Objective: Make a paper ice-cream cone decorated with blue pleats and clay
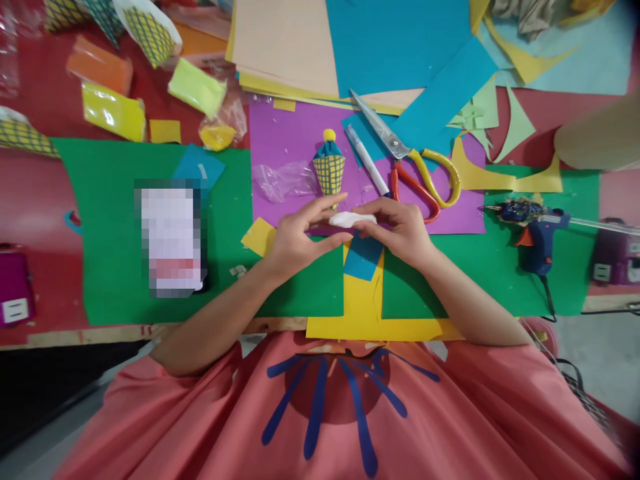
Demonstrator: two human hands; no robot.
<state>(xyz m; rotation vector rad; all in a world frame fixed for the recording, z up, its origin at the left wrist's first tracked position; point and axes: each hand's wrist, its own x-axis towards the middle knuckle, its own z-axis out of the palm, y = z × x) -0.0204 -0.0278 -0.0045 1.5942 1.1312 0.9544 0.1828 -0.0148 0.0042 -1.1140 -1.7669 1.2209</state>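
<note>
A soft white elongated lump (353, 220), which looks like modelling clay, is pinched at its right end between the thumb and fingers of my right hand (404, 232). My left hand (299, 233) is around the lump's other end, its thumb and fingers apart; whether a fingertip touches the lump I cannot tell. Just beyond my fingers lies a small cone (329, 170) with a yellow-and-blue grid pattern, a blue top and a yellow ball. A white pen (367, 160) and scissors (397, 148) with red and yellow handles lie to the cone's right.
Beneath are a purple sheet (280, 133) and a green sheet (280, 297). A phone (173, 240) lies left, and a blue glue gun (540, 240) right. Clay packets (113, 112) are at the back left. Coloured sheets (285, 47) and paper scraps (515, 127) lie at the back.
</note>
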